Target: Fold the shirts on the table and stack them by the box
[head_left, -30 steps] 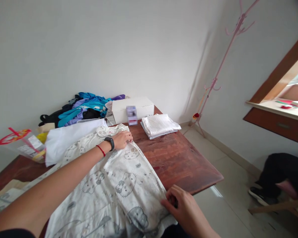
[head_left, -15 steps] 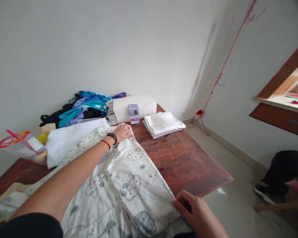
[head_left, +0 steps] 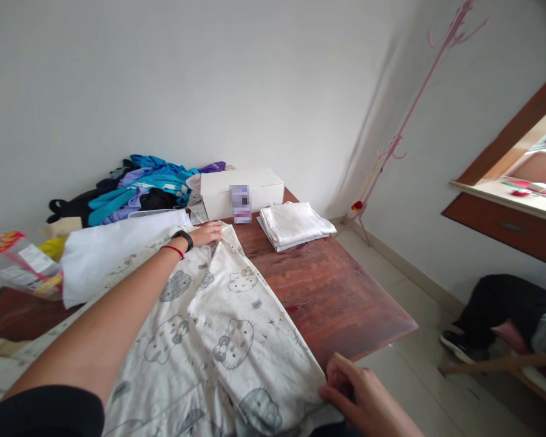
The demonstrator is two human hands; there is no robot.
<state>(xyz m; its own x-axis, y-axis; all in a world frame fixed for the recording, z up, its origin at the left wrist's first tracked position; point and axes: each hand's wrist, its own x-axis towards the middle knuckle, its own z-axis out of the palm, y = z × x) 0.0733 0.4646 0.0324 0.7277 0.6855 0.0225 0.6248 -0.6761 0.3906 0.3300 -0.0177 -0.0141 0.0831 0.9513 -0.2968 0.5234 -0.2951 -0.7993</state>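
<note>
A white cloth with a grey cartoon-cat print (head_left: 236,340) lies spread over the near part of the table, with creases running down it. My left hand (head_left: 207,233) reaches to its far end, the fingers closed on the fabric, which puckers around the fingertips. A black band and a red cord circle that wrist. At the near right edge of the same cloth, my right hand (head_left: 361,388) pinches the border between thumb and fingers. Part of the cloth is hidden under my left forearm.
On the wooden table (head_left: 346,303) are a folded white cloth stack (head_left: 295,224), a white box (head_left: 255,182), a clothes heap (head_left: 150,188), a white cloth (head_left: 113,249) and a clear plastic container (head_left: 31,267). A pink coat stand (head_left: 404,121) and a seated person's leg (head_left: 486,309) are at right.
My left hand has shifted slightly left across the cloth's far end, uncovering the far right corner. My right hand stays at the near edge. The view has turned slightly right.
</note>
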